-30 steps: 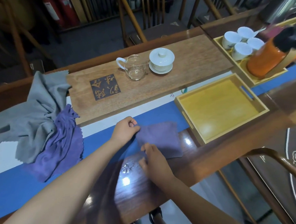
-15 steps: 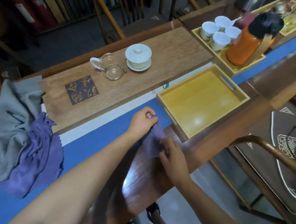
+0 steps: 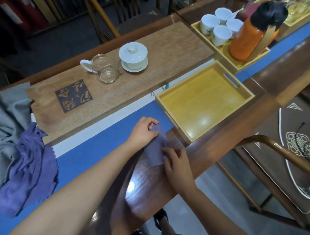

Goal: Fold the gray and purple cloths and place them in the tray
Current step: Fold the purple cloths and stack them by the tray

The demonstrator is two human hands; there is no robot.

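Both hands' pinch on folded purple cloth (image 3: 154, 150), beside tray (image 3: 246, 100).

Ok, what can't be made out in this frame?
- Head view: how many layers the folded cloth has; both hands cover its ends.
- Gray cloth and purple cloth: cut off by the left edge.
- Cups: their motifs are too small.
- Left hand fingertips: curled under.

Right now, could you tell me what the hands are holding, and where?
Left hand pinches the folded purple cloth at its far end; right hand grips its right edge.
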